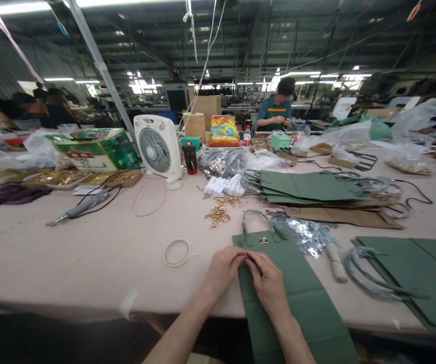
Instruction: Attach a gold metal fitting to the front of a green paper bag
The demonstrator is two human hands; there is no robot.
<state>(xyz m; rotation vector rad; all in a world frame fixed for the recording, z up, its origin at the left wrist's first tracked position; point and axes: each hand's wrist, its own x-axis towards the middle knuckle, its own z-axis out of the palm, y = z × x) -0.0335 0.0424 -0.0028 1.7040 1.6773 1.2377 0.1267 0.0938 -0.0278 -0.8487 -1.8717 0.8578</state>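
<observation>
A tiny metallic piece (245, 256) is seemingly being worked, pinched by left hand (223, 268) and right hand (267, 278) together, above a flat, dark-green bag panel (304, 288); steady alignment seems needed.

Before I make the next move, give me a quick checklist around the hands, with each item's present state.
1. Left hand and right hand meet at the fingertips: ok.
2. Small piece between the fingertips: ok, both hands pinch it; its exact shape, cannot tell.
3. Green panel fully on the table: not ok, its near end extends past the edge.
4. Handle clear of the fingers: ok, it loops beyond the panel's far end.
5. Loose gold fittings clear of the panel: ok, heaped on the table beyond the hands.
</observation>
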